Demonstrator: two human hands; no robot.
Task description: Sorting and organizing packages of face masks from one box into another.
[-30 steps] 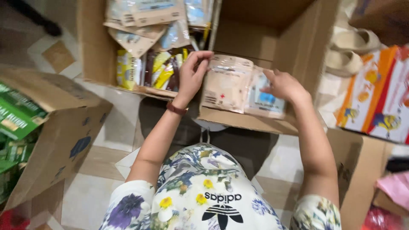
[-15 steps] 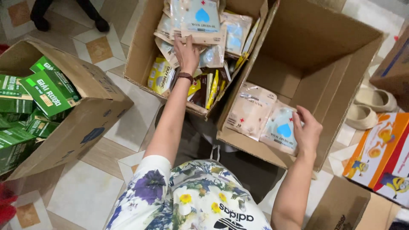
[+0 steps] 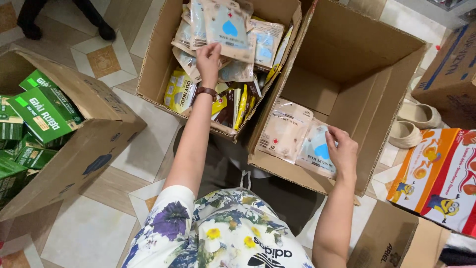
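Observation:
Two open cardboard boxes stand side by side on the floor before me. The left box (image 3: 151,79) is full of clear mask packets and yellow and brown sachets. My left hand (image 3: 208,57) reaches into it and grips the lower edge of a clear packet with a blue drop shape (image 3: 227,27). The right box (image 3: 362,114) holds only two packets leaning against its near wall: a beige one (image 3: 283,130) and a blue-marked one (image 3: 315,151). My right hand (image 3: 341,149) rests on the blue-marked packet's right edge.
A tipped carton of green boxes (image 3: 39,116) lies at the left. Colourful cartoon boxes (image 3: 439,176) and a pair of beige slippers (image 3: 414,124) are at the right, with more cardboard behind. Someone's dark shoes (image 3: 99,30) stand at the top left on the tiled floor.
My left hand left the beige packet in the right box, reached into the left box and took hold of a blue-drop packet. My right hand stayed at the blue-marked packet.

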